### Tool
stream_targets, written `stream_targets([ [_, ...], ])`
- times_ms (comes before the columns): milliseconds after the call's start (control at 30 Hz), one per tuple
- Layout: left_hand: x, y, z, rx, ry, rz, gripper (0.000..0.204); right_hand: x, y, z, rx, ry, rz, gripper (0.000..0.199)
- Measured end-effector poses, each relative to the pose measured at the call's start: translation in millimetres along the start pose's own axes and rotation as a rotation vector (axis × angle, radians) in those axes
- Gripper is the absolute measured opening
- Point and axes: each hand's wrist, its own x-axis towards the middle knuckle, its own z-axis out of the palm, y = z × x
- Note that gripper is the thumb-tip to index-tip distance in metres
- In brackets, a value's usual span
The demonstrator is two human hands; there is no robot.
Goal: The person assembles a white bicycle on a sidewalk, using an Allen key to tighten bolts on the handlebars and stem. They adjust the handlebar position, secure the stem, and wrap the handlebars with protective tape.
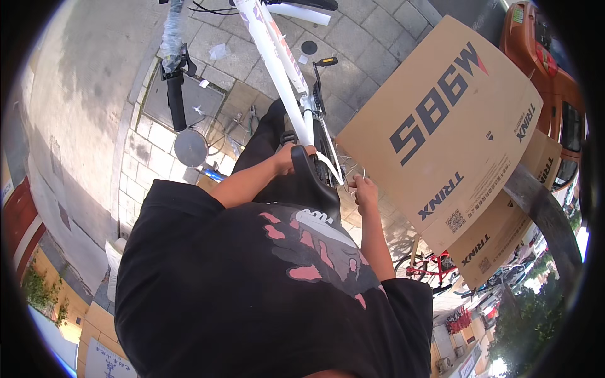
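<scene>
The white metal bicycle frame (282,82) stretches far ahead, mid-scene. My left hand (286,160) meets its black, padded saddle (307,181), closure hidden; my right hand (365,191) pinches a thin silvery rod (363,172). Slack steadying could tip the frame rightward into the brown cardboard carton (454,157).

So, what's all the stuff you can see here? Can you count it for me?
Bicycle frame: one, white, top centre
Saddle: one, black, middle
Handlebar grip: at least one, black, upper left
Round cover: one, grey, on the ground, left of centre
Cardboard pieces: at least two, brown, right
Vehicle: one, orange, upper right
Small bicycle: at least one, red, lower right
T-shirt: one, black, printed, bottom centre
Left hand: one, bare, at the saddle's front
Right hand: one, bare, right of the saddle
</scene>
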Motion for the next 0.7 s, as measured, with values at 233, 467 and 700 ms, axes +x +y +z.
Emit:
stream_targets([
  [233, -48, 26, 8, 0.377, 0.094, -0.071, 0.057, -6, -28, -17, 0.030, 0.076, -0.166, 0.038],
  [467, -139, 37, -140, -0.135, 0.898, 0.571, 0.037, -20, -61, -24, 0.043, 0.142, -0.510, 0.033],
  [700, -249, 182, -144, 0.314, 0.918, 0.868, 0.043, -71, -121, -8, 0.246, 0.026, -0.697, 0.035],
])
